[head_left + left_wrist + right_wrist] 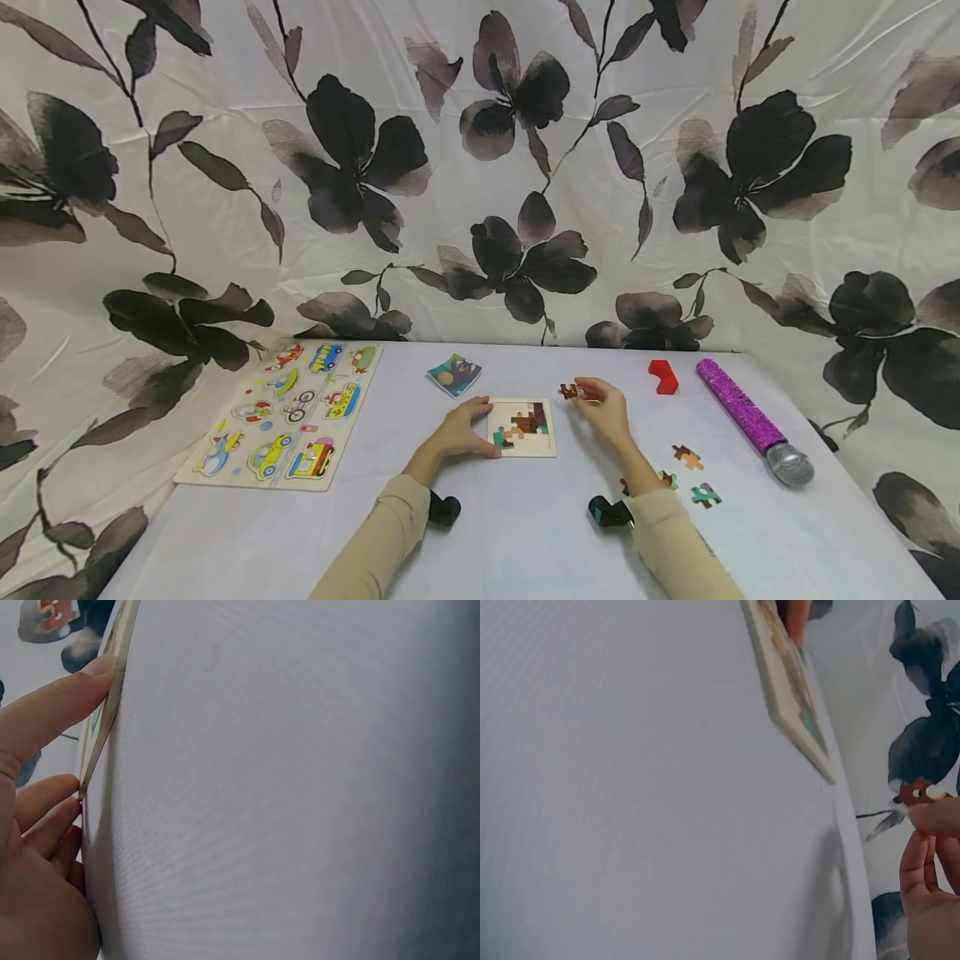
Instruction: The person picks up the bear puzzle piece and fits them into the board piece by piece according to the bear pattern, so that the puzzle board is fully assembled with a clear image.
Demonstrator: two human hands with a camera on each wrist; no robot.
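Observation:
A small square puzzle tray (522,451) with a pale border lies on the table, partly filled with brown, dark and green pieces. My left hand (459,433) holds its left side, thumb at the near edge and fingers at the far left corner. The left wrist view shows the thumb (60,705) against the tray's rim (112,697). To the right of the tray, my right hand (602,410) pinches a brown jigsaw piece (570,391) between thumb and fingers. In the right wrist view that piece (915,793) is held up, apart from the tray (769,682).
Loose jigsaw pieces (706,495) lie around the right forearm, some partly hidden. A picture card (454,375) is behind the tray, a vehicle puzzle board (300,417) at left. Toward the right are a red block (663,377) and a purple glitter microphone (738,406).

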